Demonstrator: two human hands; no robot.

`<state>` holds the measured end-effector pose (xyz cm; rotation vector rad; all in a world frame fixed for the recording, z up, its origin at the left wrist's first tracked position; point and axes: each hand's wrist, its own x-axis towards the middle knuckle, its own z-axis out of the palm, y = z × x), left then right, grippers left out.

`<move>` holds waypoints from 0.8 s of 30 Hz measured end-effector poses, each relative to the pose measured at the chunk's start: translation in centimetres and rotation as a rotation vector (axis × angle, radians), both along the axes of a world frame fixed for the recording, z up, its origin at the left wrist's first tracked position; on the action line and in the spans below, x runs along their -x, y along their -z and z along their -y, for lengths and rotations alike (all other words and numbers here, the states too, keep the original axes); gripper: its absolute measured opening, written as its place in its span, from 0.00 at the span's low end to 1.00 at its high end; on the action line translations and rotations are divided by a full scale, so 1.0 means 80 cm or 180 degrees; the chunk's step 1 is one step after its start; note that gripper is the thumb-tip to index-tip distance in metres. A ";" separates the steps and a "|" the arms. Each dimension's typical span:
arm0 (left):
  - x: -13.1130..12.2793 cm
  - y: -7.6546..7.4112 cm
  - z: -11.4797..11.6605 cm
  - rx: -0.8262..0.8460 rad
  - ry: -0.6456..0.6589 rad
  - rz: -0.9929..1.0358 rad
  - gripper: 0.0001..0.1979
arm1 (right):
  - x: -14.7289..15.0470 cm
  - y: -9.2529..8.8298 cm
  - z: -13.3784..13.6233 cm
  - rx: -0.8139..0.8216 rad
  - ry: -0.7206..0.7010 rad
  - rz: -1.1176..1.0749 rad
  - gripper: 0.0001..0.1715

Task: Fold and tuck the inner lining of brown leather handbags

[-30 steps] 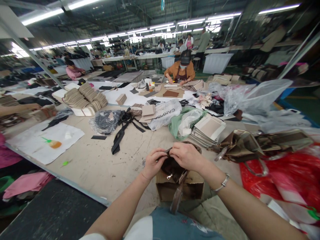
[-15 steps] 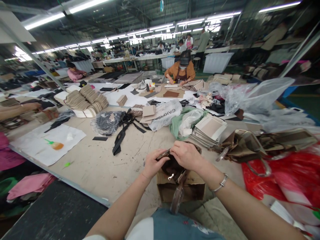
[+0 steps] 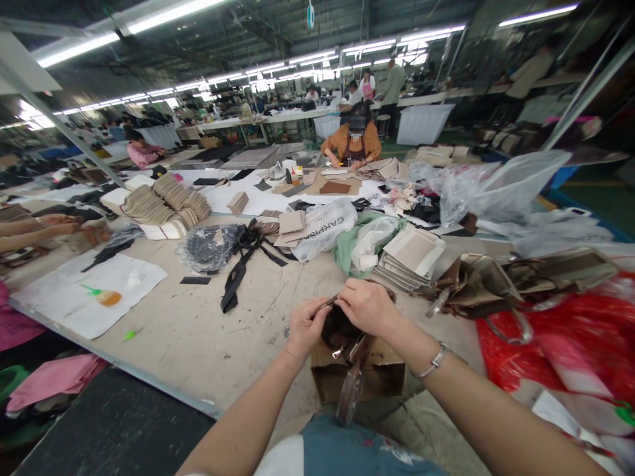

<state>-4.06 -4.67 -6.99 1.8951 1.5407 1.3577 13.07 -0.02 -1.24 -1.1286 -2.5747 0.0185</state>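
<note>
Both of my hands are at the top edge of a dark brown handbag (image 3: pixel 342 330) in front of me. My left hand (image 3: pixel 308 325) pinches the rim between thumb and fingers. Close beside it, my right hand (image 3: pixel 364 305) is closed on the same rim, its fingertips bent down over it. A metal zipper pull (image 3: pixel 337 354) shows inside the mouth of the bag. A handle wrapped in clear plastic (image 3: pixel 350 395) hangs down on my side. Under and behind the bag stands a brown cardboard box (image 3: pixel 357 382); the bag hides much of it.
Stacked beige panels (image 3: pixel 409 258) lie beyond my right hand, near several brown bags (image 3: pixel 479 284) and red plastic (image 3: pixel 550 337). Black straps (image 3: pixel 235 274) and a glue bottle (image 3: pixel 105 296) lie leftward. A co-worker (image 3: pixel 353 139) sits across the table; another person's hands (image 3: pixel 59 225) work at far left.
My hands stay on the bag's rim with only slight finger movement. The whole view has shifted a little, with the surroundings moving slightly left.
</note>
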 end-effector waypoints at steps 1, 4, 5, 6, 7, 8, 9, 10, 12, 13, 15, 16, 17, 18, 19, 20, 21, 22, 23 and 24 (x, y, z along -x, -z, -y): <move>-0.001 0.000 0.000 0.0015 -0.0018 -0.0003 0.08 | 0.000 -0.001 0.000 -0.0012 -0.0001 0.0006 0.15; -0.002 0.000 0.000 0.0031 -0.0054 0.0020 0.08 | -0.001 -0.003 -0.001 -0.0043 0.0034 0.0044 0.15; -0.002 0.001 0.000 0.0025 -0.0057 0.0022 0.08 | -0.001 -0.003 -0.001 -0.0044 0.0063 0.0061 0.15; -0.003 0.001 0.000 0.0015 -0.0054 0.0018 0.08 | -0.001 -0.003 -0.001 -0.0042 0.0100 0.0074 0.15; -0.003 0.002 0.000 -0.0002 -0.0050 0.0013 0.08 | -0.001 -0.004 -0.001 -0.0040 0.0142 0.0079 0.15; -0.002 0.002 0.000 -0.0017 -0.0046 0.0011 0.08 | -0.001 -0.004 -0.001 -0.0036 0.0181 0.0076 0.15; -0.002 0.002 0.000 -0.0024 -0.0043 0.0014 0.08 | -0.001 -0.004 -0.001 -0.0034 0.0220 0.0066 0.14; -0.002 0.003 0.000 -0.0026 -0.0043 0.0025 0.08 | -0.001 -0.003 -0.001 -0.0032 0.0257 0.0050 0.14; -0.001 0.003 0.000 -0.0008 -0.0035 0.0052 0.09 | -0.001 -0.002 -0.001 -0.0030 0.0336 0.0011 0.15; -0.001 0.003 0.000 0.0005 -0.0031 0.0066 0.09 | -0.001 -0.002 -0.001 -0.0031 0.0380 -0.0003 0.16; 0.000 0.002 0.000 0.0023 -0.0009 0.0082 0.09 | -0.001 -0.001 -0.002 -0.0044 0.0484 -0.0022 0.17; 0.000 0.001 0.000 0.0034 0.0004 0.0080 0.09 | -0.001 -0.001 -0.002 -0.0052 0.0533 -0.0033 0.17; 0.000 0.001 0.000 0.0048 0.0013 0.0070 0.09 | -0.002 -0.002 -0.002 -0.0060 0.0572 -0.0048 0.16; 0.000 0.000 0.000 0.0061 0.0020 0.0055 0.09 | -0.002 -0.002 -0.002 -0.0065 0.0595 -0.0064 0.16; 0.000 0.000 0.000 0.0075 0.0025 0.0035 0.09 | -0.003 -0.003 -0.002 -0.0066 0.0597 -0.0081 0.15; 0.000 -0.001 0.000 0.0082 0.0028 0.0013 0.08 | -0.004 -0.004 -0.003 -0.0060 0.0562 -0.0092 0.14; -0.001 -0.001 -0.001 0.0081 0.0033 -0.0004 0.08 | -0.005 -0.005 -0.003 -0.0046 0.0485 -0.0090 0.13; -0.001 -0.001 -0.001 0.0070 0.0042 -0.0014 0.08 | -0.006 -0.006 -0.004 -0.0029 0.0384 -0.0076 0.12; -0.002 0.000 -0.002 0.0054 0.0060 -0.0024 0.08 | -0.006 -0.008 -0.005 -0.0008 0.0275 -0.0053 0.12; -0.002 0.000 -0.002 0.0050 0.0086 -0.0042 0.08 | -0.007 -0.009 -0.006 0.0014 0.0174 -0.0027 0.12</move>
